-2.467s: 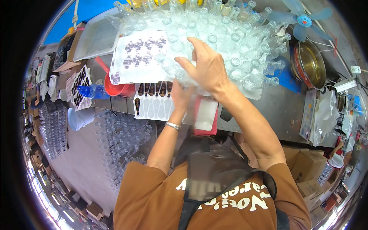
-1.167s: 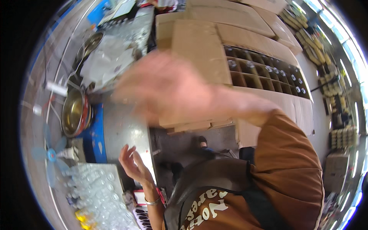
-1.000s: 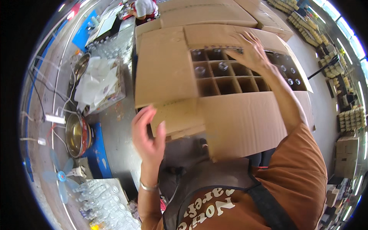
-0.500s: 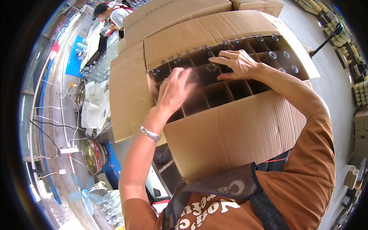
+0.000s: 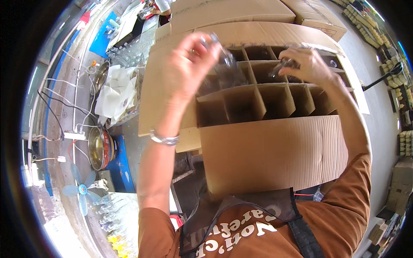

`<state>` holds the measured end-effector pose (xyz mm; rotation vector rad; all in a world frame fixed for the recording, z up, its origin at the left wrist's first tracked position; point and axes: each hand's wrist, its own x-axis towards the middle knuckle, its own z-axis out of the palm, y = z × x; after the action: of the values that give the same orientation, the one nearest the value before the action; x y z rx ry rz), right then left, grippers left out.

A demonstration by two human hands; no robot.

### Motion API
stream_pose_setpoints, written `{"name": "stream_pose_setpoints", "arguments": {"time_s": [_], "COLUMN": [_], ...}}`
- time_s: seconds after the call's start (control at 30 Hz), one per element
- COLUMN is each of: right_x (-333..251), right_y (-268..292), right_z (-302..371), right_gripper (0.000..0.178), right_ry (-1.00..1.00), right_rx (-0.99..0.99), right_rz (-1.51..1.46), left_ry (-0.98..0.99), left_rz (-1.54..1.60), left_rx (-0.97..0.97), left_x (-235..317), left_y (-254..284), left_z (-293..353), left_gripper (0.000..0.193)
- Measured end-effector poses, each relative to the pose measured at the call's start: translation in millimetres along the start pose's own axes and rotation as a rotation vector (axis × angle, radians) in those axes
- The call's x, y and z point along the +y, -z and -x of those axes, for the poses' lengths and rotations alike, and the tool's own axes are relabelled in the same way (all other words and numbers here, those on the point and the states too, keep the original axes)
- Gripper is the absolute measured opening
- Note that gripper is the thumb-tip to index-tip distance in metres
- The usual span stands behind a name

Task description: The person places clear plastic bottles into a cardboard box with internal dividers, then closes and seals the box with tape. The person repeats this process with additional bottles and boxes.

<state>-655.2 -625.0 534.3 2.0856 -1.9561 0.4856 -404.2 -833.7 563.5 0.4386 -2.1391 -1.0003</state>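
Head view: my left hand (image 5: 191, 64) has come up from the open carton (image 5: 275, 150) with a clear bottle (image 5: 227, 66), where half a second ago it was down over the compartments

My left fingers close round its neck, blurred, so I cannot tell whether the base clears the cardboard dividers (image 5: 245, 102); my right fingers, curled narrow, grip a second glass neck (image 5: 284, 66) just above its compartment, so both hands now have glass
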Motion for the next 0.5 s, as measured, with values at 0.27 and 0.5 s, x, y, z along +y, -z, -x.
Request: {"name": "stream_pose_setpoints", "arguments": {"time_s": [0.27,0.5], "right_x": [-13.8,-41.5], "right_y": [47.0,123.5], "right_z": [-65.4,-201.7], "right_gripper": [0.043,0.042], "right_ry": [-0.053,-0.286], "right_rx": [-0.227,-0.050], "right_rz": [0.147,0.282], "left_ry": [-0.430,-0.073], "left_rz": [0.070,-0.104], "left_rx": [0.409,0.633], "left_x": [23.8,-29.1], "left_y": [163.9,347.6], "left_z": [8.8,97.7], "left_gripper": [0.029,0.032]}}
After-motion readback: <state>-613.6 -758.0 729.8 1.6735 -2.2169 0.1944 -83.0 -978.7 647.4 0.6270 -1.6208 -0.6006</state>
